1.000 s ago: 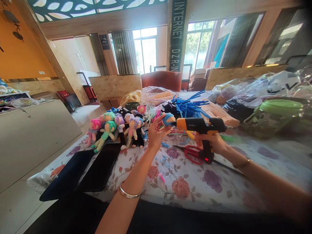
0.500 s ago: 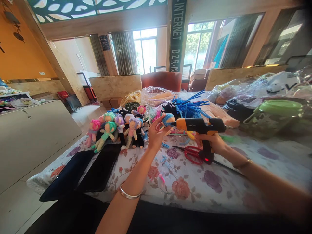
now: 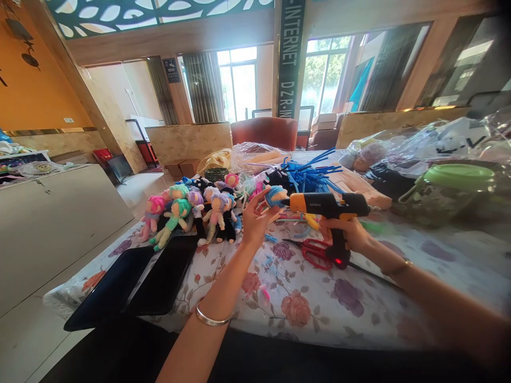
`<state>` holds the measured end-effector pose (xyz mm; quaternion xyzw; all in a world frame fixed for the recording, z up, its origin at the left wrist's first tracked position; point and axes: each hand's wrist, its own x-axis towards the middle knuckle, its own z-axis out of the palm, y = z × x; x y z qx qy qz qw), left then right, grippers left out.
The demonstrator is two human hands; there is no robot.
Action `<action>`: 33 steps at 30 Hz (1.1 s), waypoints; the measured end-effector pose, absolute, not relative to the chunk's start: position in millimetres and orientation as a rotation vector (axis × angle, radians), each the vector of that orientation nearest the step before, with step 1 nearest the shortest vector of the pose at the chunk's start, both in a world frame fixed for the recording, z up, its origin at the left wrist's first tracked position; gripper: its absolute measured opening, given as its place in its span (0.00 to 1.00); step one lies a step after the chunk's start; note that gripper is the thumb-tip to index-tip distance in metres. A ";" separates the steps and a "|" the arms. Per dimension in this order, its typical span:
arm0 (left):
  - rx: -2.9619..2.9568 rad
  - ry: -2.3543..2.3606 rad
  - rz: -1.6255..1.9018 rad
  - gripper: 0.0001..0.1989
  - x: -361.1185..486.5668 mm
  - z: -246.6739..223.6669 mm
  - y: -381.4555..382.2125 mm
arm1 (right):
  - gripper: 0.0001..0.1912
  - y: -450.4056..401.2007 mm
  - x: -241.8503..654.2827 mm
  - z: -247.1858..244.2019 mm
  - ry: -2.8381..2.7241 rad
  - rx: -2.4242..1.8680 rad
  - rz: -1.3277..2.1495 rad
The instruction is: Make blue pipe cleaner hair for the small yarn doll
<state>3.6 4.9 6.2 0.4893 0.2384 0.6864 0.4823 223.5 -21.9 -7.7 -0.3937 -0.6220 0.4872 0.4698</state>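
Note:
Between the fingers of my left hand (image 3: 257, 213) is a doll head (image 3: 275, 196) with blue fuzzy hair and a patch of pale face. My right hand (image 3: 351, 234) is wrapped round the grip of a black and orange glue gun (image 3: 319, 204), held level. Its nozzle points left and meets, or nearly meets, the right side of the doll head. A small red light glows at the base of the grip. Below the gun, scissors (image 3: 317, 254) with red handles lie on the flowered tablecloth (image 3: 267, 308).
Several fuzzy dolls (image 3: 178, 215) stand bunched at the left. Two black flat trays or tablets (image 3: 163, 282) lie before them. Blue pipe cleaners (image 3: 311, 173) are heaped behind the gun. At the right are plastic bags (image 3: 447, 138) and a green-lidded container (image 3: 459, 178). Blue scraps dot the cloth.
Hardly anything differs. Both hands, the doll head and the glue gun keep almost the same place.

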 end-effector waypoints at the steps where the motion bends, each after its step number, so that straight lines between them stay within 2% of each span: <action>1: 1.190 0.579 1.674 0.26 3.7 6.1 4.9 | 0.16 -22.3 223.4 -7.0 -1.528 -0.950 1.205; 8: 1.192 0.605 1.684 0.27 3.3 5.6 6.1 | 0.17 -24.6 221.0 -1.3 -1.511 -0.925 1.224; 16: 1.212 0.621 1.700 0.26 3.0 5.9 6.2 | 0.15 -15.5 227.4 -11.7 -1.490 -0.939 1.209; 23: 1.194 0.608 1.688 0.27 3.0 6.0 6.3 | 0.13 -22.7 223.1 -2.2 -1.498 -0.980 1.121; 33: 1.203 0.588 1.657 0.27 2.6 5.6 6.4 | 0.14 -21.1 223.6 -3.6 -1.416 -0.977 1.254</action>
